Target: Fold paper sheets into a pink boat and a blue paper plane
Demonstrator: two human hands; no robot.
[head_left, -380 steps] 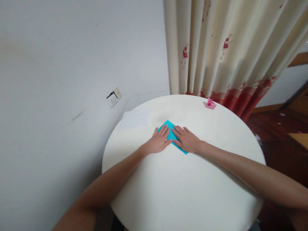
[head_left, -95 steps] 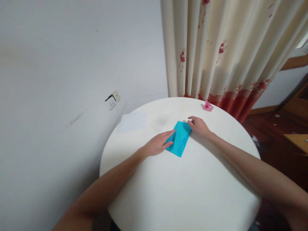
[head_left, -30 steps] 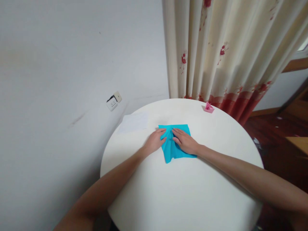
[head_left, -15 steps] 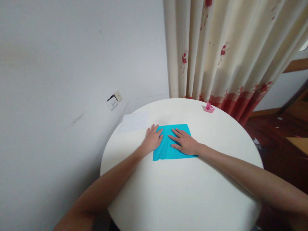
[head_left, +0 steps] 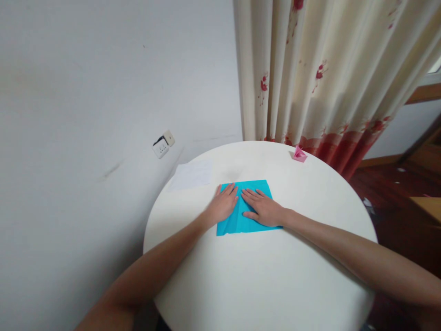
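A sheet of turquoise paper (head_left: 237, 223) lies unfolded and flat on the round white table (head_left: 262, 276), in its far half. My left hand (head_left: 223, 205) rests palm down on the sheet's left part, fingers spread. Beside it, my right hand (head_left: 261, 208) presses flat on the right part. The two hands lie side by side and almost touch at the fingertips. Neither hand grips anything.
A white sheet of paper (head_left: 191, 174) lies at the table's far left edge. A small pink folded paper figure (head_left: 299, 154) sits at the far right rim. A cream curtain with red print (head_left: 327, 69) hangs behind; a wall socket (head_left: 163, 143) is on the left wall.
The turquoise paper went from a folded shape to a fully opened flat sheet. Both hands moved onto it and now press it flat; the left hand shifted slightly right.
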